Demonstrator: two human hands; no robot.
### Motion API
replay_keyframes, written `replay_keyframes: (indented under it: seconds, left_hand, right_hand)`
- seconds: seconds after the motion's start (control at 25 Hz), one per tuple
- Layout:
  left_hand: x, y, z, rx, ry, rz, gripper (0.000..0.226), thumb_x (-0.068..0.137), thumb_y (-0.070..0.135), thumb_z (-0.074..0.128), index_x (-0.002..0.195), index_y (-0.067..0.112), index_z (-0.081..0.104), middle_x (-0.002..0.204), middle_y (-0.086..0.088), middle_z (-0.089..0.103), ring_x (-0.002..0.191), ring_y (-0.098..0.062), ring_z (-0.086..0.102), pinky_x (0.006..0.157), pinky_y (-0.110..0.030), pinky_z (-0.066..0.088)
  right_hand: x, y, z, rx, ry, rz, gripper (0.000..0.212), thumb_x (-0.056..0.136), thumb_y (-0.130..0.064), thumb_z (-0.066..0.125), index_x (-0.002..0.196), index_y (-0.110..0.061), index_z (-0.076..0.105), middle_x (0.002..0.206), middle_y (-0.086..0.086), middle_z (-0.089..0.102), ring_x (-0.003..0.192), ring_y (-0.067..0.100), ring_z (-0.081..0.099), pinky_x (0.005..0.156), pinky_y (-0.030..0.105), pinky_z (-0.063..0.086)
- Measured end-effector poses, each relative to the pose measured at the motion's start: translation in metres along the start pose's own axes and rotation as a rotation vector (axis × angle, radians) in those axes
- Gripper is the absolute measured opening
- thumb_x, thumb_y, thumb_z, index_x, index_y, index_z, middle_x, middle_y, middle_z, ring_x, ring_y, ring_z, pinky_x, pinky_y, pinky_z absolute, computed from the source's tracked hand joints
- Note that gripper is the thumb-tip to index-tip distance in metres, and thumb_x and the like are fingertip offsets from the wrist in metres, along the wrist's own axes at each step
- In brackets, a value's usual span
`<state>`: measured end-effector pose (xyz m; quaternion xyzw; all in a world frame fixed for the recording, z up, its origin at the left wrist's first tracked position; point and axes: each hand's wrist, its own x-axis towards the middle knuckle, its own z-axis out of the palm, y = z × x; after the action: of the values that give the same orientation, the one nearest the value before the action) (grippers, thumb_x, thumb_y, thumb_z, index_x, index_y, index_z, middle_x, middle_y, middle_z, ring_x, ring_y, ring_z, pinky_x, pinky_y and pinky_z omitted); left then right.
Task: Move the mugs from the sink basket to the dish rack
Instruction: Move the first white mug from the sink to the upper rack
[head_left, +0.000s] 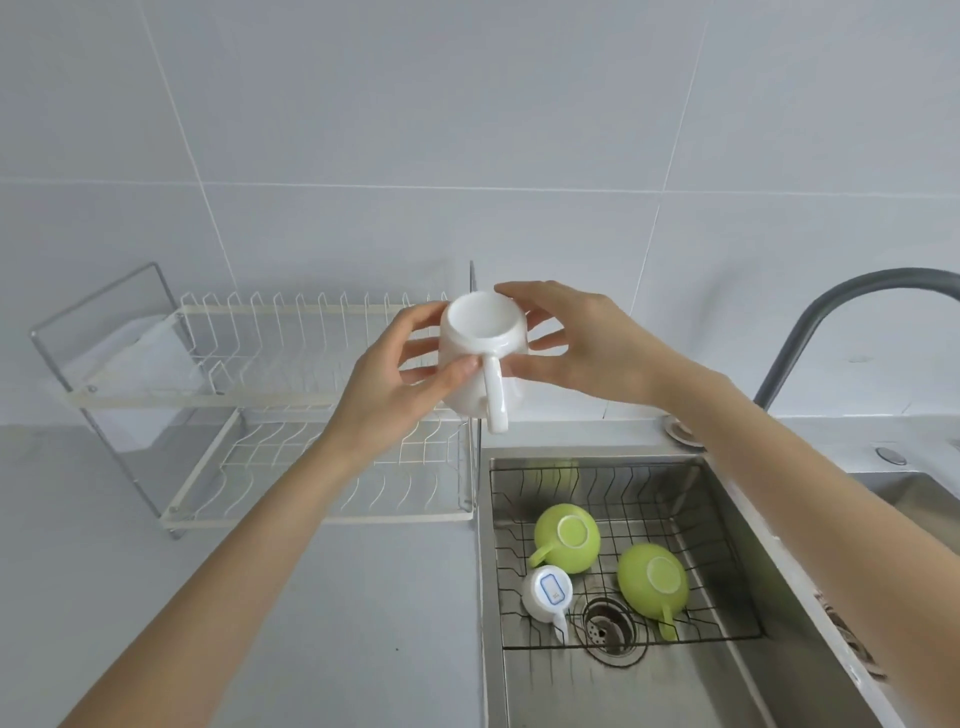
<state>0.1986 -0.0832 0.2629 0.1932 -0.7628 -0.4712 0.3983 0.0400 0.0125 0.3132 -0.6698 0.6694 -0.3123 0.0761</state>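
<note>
We hold one white mug (480, 358) in the air with both hands, above the right end of the dish rack (270, 410) and just left of the sink (737, 519). The mug is upside down and tilted: its base faces up and toward us, its mouth points down and away, and its long axis runs steeply from top to bottom. Its handle (495, 395) faces us and hangs downward. Our left hand (400, 374) is closed on the mug's left side, thumb pressed beside the top of the handle; our right hand (571, 338) grips the right side with spread fingers, fingertips over the base rim. The wire sink basket (717, 525) lies in the sink and carries three more mugs, all base up. One green mug (567, 538) sits near the basket's centre, handle toward the left edge. A second green mug (653, 582) sits toward the right edge, handle pointing at the front edge. A small white mug (546, 593) lies at the front left corner; its base bears a blue-bordered label, the writing too small to read. The dish rack holds no mugs.
</note>
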Motion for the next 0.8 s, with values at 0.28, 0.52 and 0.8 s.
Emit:
replay_keyframes:
  seconds: [0.28,0.52,0.8]
  left_hand:
    - [0.041,-0.003,-0.054,0.07,0.018,0.059,0.037,0.082,0.015,0.064,0.114,0.022,0.047,0.113,0.016,0.051,0.102,-0.003,0.055,0.072,0.002,0.045]
    - [0.086,-0.024,-0.09,0.195,-0.018,-0.039,0.048,0.078,0.021,0.067,0.122,0.016,0.048,0.12,0.01,0.053,0.11,-0.017,0.058,0.086,-0.018,0.045]
    - [0.116,-0.076,-0.101,0.31,-0.136,-0.183,0.048,0.08,0.021,0.066,0.123,0.012,0.047,0.124,0.002,0.053,0.111,-0.018,0.055,0.088,-0.026,0.039]
  right_hand:
    - [0.069,-0.027,0.005,-0.173,-0.047,-0.034,0.066,0.08,-0.028,0.068,0.137,-0.013,0.037,0.132,0.006,0.052,0.112,0.02,0.056,0.091,0.023,0.046]
    - [0.132,-0.022,0.021,-0.319,-0.165,-0.007,0.068,0.082,-0.032,0.065,0.139,-0.014,0.032,0.132,0.009,0.051,0.115,0.022,0.055,0.096,0.029,0.044]
    - [0.181,0.007,0.061,-0.416,-0.354,0.115,0.065,0.083,-0.035,0.064,0.135,-0.012,0.033,0.13,0.011,0.053,0.118,0.028,0.051,0.099,0.043,0.044]
